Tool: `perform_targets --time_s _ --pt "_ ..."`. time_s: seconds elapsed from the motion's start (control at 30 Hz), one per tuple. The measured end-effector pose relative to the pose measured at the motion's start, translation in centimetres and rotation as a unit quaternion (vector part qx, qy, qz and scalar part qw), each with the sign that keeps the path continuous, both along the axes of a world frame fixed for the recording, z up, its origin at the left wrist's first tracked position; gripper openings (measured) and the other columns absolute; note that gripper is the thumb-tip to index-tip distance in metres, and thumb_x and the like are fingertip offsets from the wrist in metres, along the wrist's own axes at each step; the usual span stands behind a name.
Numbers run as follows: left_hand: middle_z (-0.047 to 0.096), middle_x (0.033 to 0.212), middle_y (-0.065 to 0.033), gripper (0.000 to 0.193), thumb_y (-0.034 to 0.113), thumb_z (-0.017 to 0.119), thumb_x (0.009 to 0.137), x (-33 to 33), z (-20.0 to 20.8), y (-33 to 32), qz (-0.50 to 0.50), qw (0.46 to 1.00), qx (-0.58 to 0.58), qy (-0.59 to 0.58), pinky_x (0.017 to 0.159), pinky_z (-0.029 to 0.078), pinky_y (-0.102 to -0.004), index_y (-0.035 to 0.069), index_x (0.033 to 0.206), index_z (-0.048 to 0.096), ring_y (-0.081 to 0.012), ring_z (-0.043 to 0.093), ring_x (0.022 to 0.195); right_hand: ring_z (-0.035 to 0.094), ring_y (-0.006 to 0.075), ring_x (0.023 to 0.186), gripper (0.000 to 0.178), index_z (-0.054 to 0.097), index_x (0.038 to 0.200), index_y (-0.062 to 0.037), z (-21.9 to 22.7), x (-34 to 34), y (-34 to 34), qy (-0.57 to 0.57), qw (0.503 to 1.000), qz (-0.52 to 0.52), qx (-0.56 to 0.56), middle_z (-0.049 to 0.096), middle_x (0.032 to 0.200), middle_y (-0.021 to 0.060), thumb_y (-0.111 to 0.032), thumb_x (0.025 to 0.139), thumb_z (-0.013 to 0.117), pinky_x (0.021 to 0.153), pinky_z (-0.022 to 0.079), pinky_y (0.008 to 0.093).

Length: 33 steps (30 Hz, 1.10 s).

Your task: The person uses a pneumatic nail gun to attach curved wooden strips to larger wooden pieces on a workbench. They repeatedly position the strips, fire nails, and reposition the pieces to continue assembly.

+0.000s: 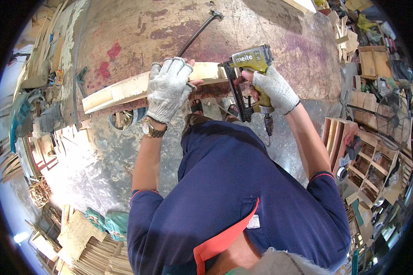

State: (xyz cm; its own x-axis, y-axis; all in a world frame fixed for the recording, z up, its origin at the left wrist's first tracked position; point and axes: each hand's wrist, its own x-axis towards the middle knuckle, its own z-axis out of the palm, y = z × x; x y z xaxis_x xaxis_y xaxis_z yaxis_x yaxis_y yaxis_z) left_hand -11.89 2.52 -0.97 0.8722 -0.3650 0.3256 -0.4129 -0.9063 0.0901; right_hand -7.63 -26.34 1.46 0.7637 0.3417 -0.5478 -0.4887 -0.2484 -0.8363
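Observation:
A long pale wooden piece (124, 90), slightly curved, lies along the near edge of the worn bench (137, 36). My left hand (169, 89), in a light fingerless work glove, is closed over the piece near its middle, with thumb and fingertips bare. Gripped in my gloved right hand (271, 88) is a green and black pneumatic nail gun (251, 59). Its nose meets the wood's right end; whether it presses on the wood I cannot tell. An air hose fitting (268, 123) hangs from the gun's handle.
Beyond my left hand, a hammer (199, 33) lies on the bench. Stacked wood strips (96, 256) lie on the floor at lower left. A fan (387, 112) and a wooden compartment rack (371, 165) stand at the right. A teal machine (20, 117) is at the left.

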Motion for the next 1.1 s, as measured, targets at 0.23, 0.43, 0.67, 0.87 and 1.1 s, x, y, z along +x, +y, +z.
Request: perform_targets --time_s 0.23,0.43,0.67,0.87,1.1 --pt "0.069 0.109 -0.0054 0.054 0.051 0.069 0.089 0.0 0.0 0.0 -0.006 1.000 -0.011 -0.013 0.090 0.046 -0.0431 0.009 0.123 0.070 -0.0234 0.064 0.109 0.055 0.0071 0.055 0.036 0.066 0.128 -0.0038 0.1 -0.2 0.2 -0.018 1.000 -0.002 0.005 0.077 0.096 0.0078 -0.027 0.101 0.070 0.049 0.049 0.0256" --pt "0.068 0.110 -0.0058 0.052 0.048 0.069 0.090 0.1 0.0 0.0 -0.007 1.000 -0.014 -0.016 0.092 0.046 -0.0446 0.009 0.123 0.070 -0.0238 0.064 0.109 0.054 0.0073 0.055 0.039 0.066 0.130 -0.0036 0.2 -0.2 0.4 -0.015 1.000 -0.012 0.019 0.076 0.096 0.0085 -0.027 0.099 0.072 0.051 0.049 0.0260" --pt "0.068 0.111 -0.0069 0.050 0.047 0.069 0.090 0.0 0.1 0.0 -0.010 0.999 -0.037 -0.003 0.094 0.045 -0.0450 0.009 0.122 0.070 -0.0240 0.063 0.110 0.053 0.0073 0.055 0.042 0.064 0.131 -0.0030 1.5 -0.5 1.3 -0.039 0.999 0.003 0.026 0.076 0.096 0.0108 -0.027 0.098 0.074 0.051 0.049 0.0261" --pt "0.066 0.112 -0.0070 0.043 0.045 0.071 0.089 0.0 0.3 0.1 -0.013 0.999 -0.038 0.005 0.093 0.044 -0.0443 0.010 0.113 0.070 -0.0236 0.063 0.112 0.052 0.0073 0.054 0.043 0.062 0.133 -0.0031 1.1 -0.6 1.2 -0.032 0.999 0.011 0.006 0.076 0.097 0.0104 -0.025 0.098 0.075 0.051 0.048 0.0258" --pt "0.065 0.114 -0.0069 0.054 0.040 0.076 0.085 0.1 0.4 0.3 -0.015 0.998 -0.055 0.036 0.095 0.044 -0.0458 0.008 0.127 0.067 -0.0253 0.061 0.114 0.053 0.0075 0.054 0.040 0.065 0.129 -0.0021 1.7 -1.3 0.6 -0.010 0.998 0.039 -0.051 0.076 0.094 0.0103 -0.024 0.097 0.076 0.048 0.046 0.0246"
